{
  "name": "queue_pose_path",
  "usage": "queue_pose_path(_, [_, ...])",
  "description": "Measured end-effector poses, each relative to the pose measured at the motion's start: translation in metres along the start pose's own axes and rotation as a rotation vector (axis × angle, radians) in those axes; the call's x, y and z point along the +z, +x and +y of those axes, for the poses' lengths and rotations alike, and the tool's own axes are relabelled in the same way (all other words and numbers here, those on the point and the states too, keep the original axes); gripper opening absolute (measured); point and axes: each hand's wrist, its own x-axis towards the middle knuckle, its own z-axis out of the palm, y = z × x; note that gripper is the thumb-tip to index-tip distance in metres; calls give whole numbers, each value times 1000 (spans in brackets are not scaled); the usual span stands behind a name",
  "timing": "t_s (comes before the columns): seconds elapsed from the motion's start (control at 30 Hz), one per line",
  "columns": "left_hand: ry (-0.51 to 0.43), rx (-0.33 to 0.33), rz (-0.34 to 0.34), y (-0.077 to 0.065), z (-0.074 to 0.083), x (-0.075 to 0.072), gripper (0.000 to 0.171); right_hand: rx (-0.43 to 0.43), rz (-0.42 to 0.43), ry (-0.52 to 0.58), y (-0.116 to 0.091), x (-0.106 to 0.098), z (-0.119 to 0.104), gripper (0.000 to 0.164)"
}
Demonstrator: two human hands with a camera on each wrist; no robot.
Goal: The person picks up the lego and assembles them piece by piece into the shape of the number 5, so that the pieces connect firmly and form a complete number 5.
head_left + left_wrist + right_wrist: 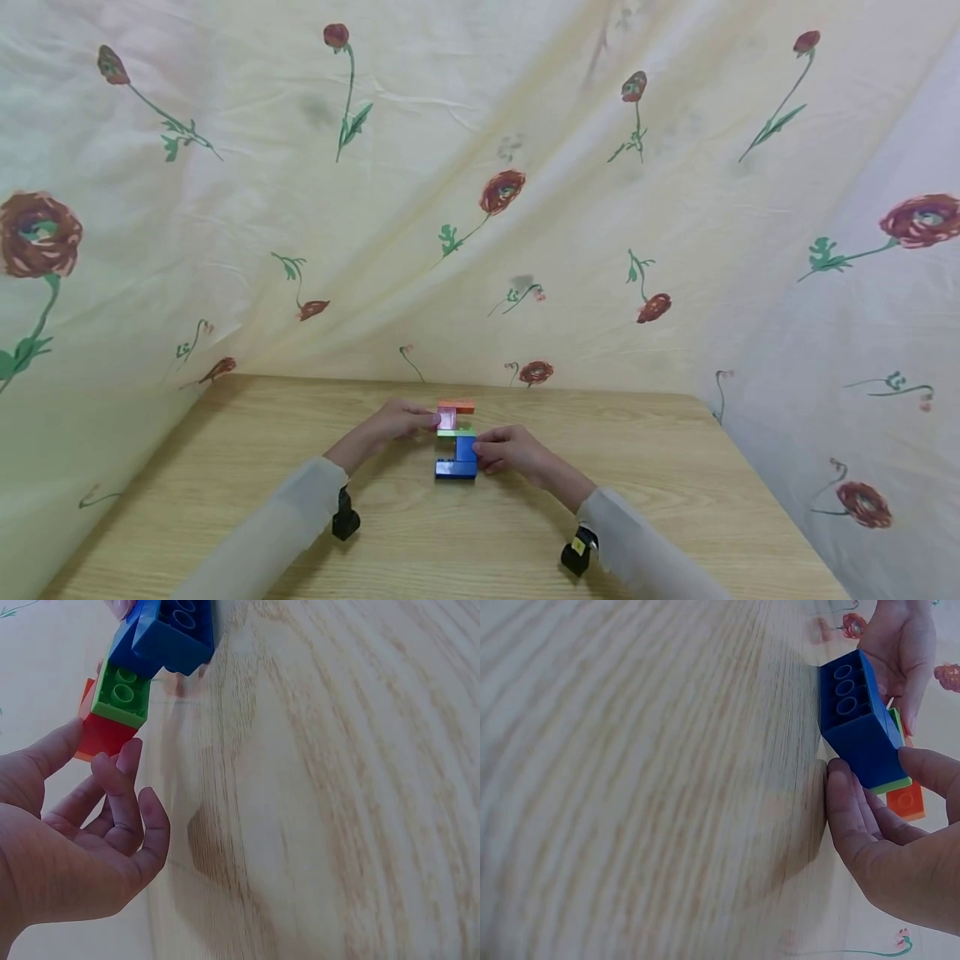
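Joined toy building bricks form a zigzag stack between the two hands. A wide blue brick point(455, 470) is at the near end, with a smaller blue brick point(466, 448) joined to it. Beyond come a green brick point(120, 711), a red brick point(111, 735) that looks pinkish from the head, and an orange brick point(456, 407) at the far end. My left hand point(397, 419) pinches the red brick between thumb and fingers. From the other side my right hand point(513, 451) grips the smaller blue brick. Hollow undersides show on the wide blue brick in both wrist views.
The wooden table point(420, 542) spreads out under both arms. A flowered cloth point(420, 208) hangs behind the table and along its sides. Each wrist wears a small black camera, one on the left point(345, 518) and one on the right point(576, 557).
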Motion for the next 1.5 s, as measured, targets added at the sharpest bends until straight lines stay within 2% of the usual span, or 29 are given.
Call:
queue_pose_path(0.33, [-17,-1,-46,0,0,1,30,18,-7,-14,0,1,0,43])
queue_pose_path(0.5, [-24,-19,-40,0,1,2,28,22,-12,-14,-1,1,-2,44])
queue_pose_path(0.73, [45,-54,-29,-2,4,1,30,19,-28,-21,0,-1,-8,46])
queue_pose_path(1.07, [18,-52,-30,2,5,0,30,14,-17,-47,1,0,-9,45])
queue_pose_path(1.27, [67,-73,-38,3,4,1,31,4,-23,-49,2,0,-5,47])
queue_pose_path(1.5, [36,-76,-47,3,3,2,28,0,-18,-62,1,2,-4,47])
